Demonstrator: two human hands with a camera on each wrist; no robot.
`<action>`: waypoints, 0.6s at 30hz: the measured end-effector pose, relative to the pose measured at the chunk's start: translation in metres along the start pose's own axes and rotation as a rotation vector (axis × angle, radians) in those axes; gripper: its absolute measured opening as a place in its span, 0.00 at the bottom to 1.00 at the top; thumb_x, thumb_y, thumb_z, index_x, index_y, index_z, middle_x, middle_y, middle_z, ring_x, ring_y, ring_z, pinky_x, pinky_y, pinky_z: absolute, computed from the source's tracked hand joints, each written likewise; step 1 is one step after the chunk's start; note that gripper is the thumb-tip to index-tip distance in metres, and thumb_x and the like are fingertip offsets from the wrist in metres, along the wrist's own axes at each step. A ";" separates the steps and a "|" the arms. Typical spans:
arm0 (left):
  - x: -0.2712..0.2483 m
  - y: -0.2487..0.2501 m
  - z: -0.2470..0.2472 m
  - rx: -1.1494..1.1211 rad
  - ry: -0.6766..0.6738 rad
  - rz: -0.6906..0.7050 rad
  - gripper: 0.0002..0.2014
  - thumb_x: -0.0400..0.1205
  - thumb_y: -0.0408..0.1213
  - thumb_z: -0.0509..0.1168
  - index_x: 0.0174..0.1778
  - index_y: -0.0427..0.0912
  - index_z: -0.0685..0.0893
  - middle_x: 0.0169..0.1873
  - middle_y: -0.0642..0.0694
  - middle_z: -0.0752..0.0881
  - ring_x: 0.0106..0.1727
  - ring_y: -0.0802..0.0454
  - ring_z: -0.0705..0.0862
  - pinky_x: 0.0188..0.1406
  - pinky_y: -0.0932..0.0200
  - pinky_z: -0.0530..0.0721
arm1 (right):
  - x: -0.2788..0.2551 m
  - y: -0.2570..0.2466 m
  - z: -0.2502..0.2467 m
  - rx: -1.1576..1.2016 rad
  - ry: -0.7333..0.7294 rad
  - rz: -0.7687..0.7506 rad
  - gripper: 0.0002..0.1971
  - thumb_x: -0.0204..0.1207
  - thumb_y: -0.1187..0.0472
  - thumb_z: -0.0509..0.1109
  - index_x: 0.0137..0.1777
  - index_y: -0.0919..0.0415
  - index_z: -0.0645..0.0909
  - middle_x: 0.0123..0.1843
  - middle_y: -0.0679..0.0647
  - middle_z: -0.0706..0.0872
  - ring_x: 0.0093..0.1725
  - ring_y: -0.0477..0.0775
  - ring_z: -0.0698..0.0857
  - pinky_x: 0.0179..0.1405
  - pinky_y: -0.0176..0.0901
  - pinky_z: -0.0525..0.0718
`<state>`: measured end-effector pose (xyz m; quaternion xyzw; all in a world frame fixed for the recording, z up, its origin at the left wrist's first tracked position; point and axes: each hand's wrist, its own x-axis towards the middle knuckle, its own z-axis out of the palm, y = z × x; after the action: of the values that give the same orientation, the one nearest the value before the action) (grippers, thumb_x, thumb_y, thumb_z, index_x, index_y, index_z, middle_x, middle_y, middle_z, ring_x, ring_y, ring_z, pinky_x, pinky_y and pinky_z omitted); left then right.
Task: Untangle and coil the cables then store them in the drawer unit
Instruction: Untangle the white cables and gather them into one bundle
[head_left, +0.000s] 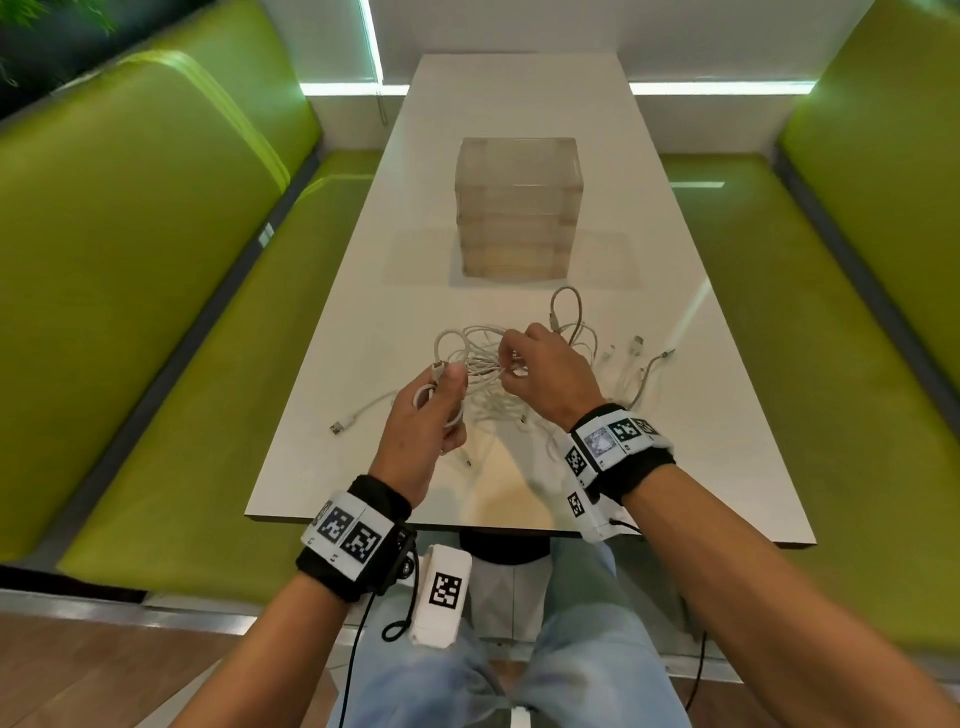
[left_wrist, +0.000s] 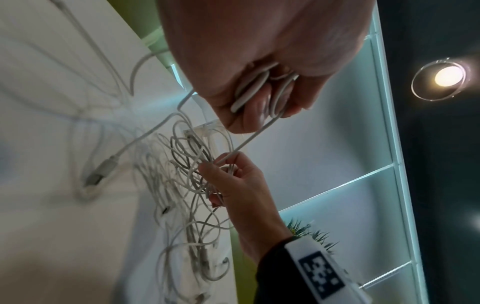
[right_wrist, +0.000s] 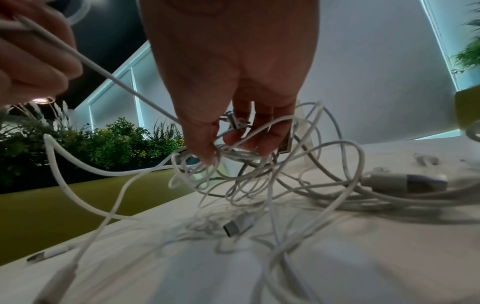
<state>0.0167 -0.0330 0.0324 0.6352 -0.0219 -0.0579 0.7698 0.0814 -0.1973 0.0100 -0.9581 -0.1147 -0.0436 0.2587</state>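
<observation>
White and pale grey cables (head_left: 498, 364) lie in a loose tangle at the centre of the head view, on a white table (head_left: 363, 291) between green bench seats (head_left: 156, 312). Above the tangle in the frame stands a translucent drawer unit (head_left: 517, 208), its drawers closed as far as can be told. At centre left, the left hand (head_left: 423, 431) is curled round a few coiled loops of one white cable (left_wrist: 262, 90); the left wrist view shows these turns tucked against the palm with a taut strand running down and left to the other hand. The right hand (head_left: 550, 379), just right of centre, pinches that strand among the heap with thumb and fingertips (right_wrist: 205, 148), the remaining fingers hooked into several loops. Loose plug ends (head_left: 338, 428) lie at the left and right edges of the pile. These leads look light, limp and smooth, so they should slide through the fingers easily yet snag wherever a connector catches a loop. A sound place to take hold is probably the plain cord just behind a plug, feeding the plug back through each crossing rather than tugging, since pulling hard would likely tighten knots and strain the thin joints at the connectors
</observation>
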 end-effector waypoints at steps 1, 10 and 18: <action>0.000 0.000 0.000 0.096 0.021 0.006 0.18 0.78 0.53 0.66 0.29 0.49 0.70 0.23 0.55 0.63 0.24 0.57 0.60 0.22 0.64 0.62 | -0.001 0.001 0.000 0.003 0.001 -0.001 0.06 0.71 0.57 0.71 0.47 0.53 0.78 0.48 0.51 0.80 0.51 0.55 0.83 0.39 0.50 0.84; 0.022 -0.013 0.014 0.697 -0.045 -0.125 0.16 0.74 0.56 0.71 0.40 0.48 0.78 0.30 0.57 0.80 0.31 0.59 0.77 0.30 0.65 0.70 | -0.017 -0.008 -0.005 -0.075 -0.033 -0.103 0.08 0.71 0.58 0.70 0.48 0.58 0.80 0.49 0.55 0.81 0.54 0.58 0.77 0.39 0.47 0.78; 0.022 -0.006 0.002 0.753 -0.224 -0.058 0.18 0.83 0.45 0.64 0.30 0.41 0.75 0.23 0.53 0.71 0.24 0.57 0.67 0.27 0.60 0.65 | -0.021 -0.007 0.002 -0.051 -0.022 -0.081 0.12 0.72 0.53 0.72 0.49 0.60 0.78 0.48 0.56 0.81 0.55 0.60 0.78 0.51 0.49 0.77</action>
<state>0.0374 -0.0383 0.0258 0.8632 -0.1073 -0.1366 0.4740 0.0592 -0.1952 0.0087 -0.9595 -0.1550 -0.0464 0.2308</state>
